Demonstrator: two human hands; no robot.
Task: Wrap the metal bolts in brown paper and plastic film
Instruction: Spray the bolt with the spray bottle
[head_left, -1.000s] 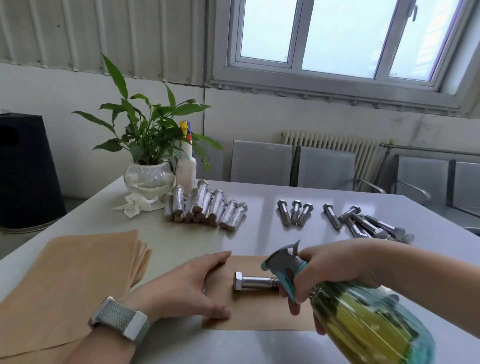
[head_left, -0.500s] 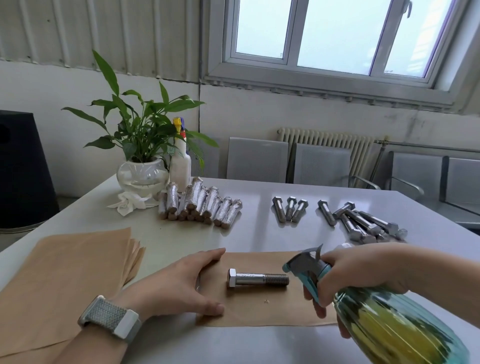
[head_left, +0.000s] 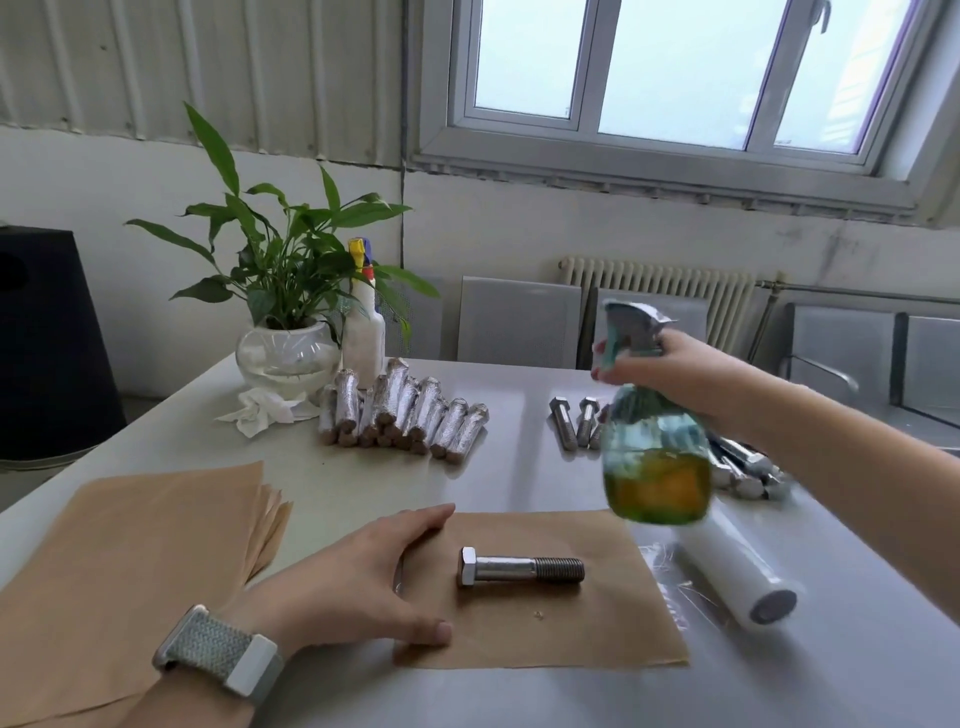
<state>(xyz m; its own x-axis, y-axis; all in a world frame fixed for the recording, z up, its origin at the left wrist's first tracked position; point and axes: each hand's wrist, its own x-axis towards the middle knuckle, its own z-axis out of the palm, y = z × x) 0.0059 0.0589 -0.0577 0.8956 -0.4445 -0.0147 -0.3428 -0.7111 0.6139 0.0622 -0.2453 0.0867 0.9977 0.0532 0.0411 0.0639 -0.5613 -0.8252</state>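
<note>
One metal bolt (head_left: 519, 567) lies on a brown paper sheet (head_left: 597, 618) in front of me, head to the left. My left hand (head_left: 358, 577) rests flat on the sheet's left edge, fingers straight. My right hand (head_left: 675, 364) grips the neck of a teal spray bottle (head_left: 655, 462) with yellow-green liquid, held upright in the air above the table, right of the bolt. A roll of plastic film (head_left: 735, 571) lies to the right of the sheet. Bare bolts (head_left: 571, 426) lie behind the bottle. Wrapped bolts (head_left: 410, 415) are stacked at the back.
A stack of brown paper sheets (head_left: 130, 551) lies at the left. A potted plant (head_left: 285, 353), a white bottle (head_left: 363, 332) and a crumpled tissue (head_left: 265, 410) stand at the back left of the grey table (head_left: 519, 478). Chairs (head_left: 519, 322) line the far side.
My right hand has lifted the spray bottle from low beside the bolt up and away to the back right, uncovering the film roll. The left hand stays on the paper.
</note>
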